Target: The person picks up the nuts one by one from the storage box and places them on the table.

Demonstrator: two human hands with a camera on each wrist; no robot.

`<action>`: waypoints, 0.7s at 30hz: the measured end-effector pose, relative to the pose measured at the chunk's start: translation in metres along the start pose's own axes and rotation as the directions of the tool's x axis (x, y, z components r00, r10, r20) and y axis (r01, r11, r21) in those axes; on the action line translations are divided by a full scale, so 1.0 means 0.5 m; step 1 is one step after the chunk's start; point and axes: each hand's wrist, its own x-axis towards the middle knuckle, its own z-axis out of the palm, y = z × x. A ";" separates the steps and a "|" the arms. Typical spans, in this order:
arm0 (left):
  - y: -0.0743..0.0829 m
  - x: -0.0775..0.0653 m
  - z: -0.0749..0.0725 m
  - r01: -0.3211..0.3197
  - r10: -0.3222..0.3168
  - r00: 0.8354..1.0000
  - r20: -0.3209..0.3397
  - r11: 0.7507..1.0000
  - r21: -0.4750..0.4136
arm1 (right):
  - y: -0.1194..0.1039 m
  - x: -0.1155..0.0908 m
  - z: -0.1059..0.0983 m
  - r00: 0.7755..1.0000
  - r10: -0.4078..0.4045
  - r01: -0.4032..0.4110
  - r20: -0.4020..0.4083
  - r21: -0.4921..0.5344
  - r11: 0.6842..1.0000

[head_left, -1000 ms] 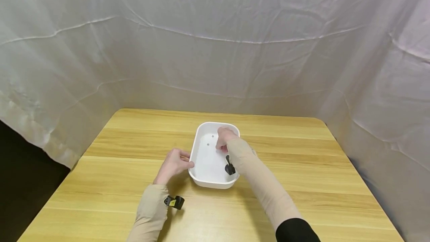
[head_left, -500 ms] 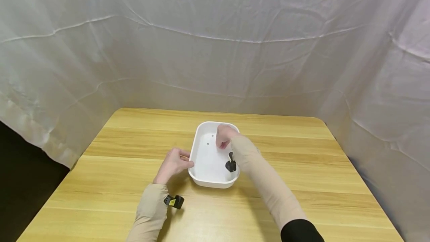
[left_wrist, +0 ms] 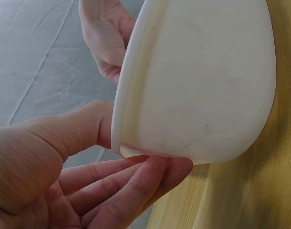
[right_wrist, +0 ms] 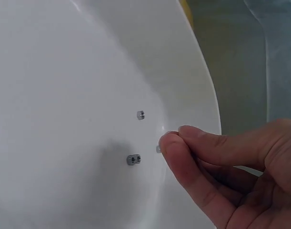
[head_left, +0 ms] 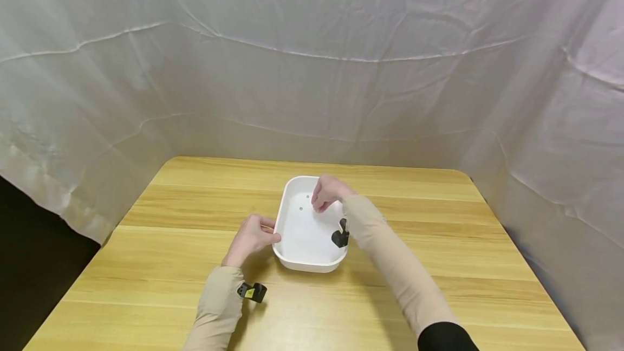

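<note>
A white plastic tub (head_left: 306, 242) stands on the table. My left hand (head_left: 251, 238) holds its left side, thumb at the rim and fingers (left_wrist: 135, 179) against the outer wall. My right hand (head_left: 329, 194) is over the far right part of the tub. In the right wrist view its thumb (right_wrist: 202, 143) and index fingertip meet, and anything between them is hidden. Small metal pieces that look like nuts lie on the tub floor: one nut (right_wrist: 140, 115), two touching nuts (right_wrist: 134, 159), and another nut (right_wrist: 158, 149) partly behind the index fingertip.
The wooden table (head_left: 424, 253) extends around the tub on every side. A pale curtain (head_left: 312, 96) hangs behind it and along both sides. Small black wrist cameras sit on both sleeves; the right wrist camera (head_left: 340, 234) is over the tub's right edge.
The right hand has drawn slightly up and to the right, with its forearm shifting right, so more of its fingers show. The left hand and the tub have stayed in place.
</note>
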 end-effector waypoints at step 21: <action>0.004 -0.005 0.000 -0.009 0.009 1.000 -0.004 1.000 -0.005 | 0.013 -0.052 -0.033 0.991 -0.125 0.135 -0.051 0.292 0.947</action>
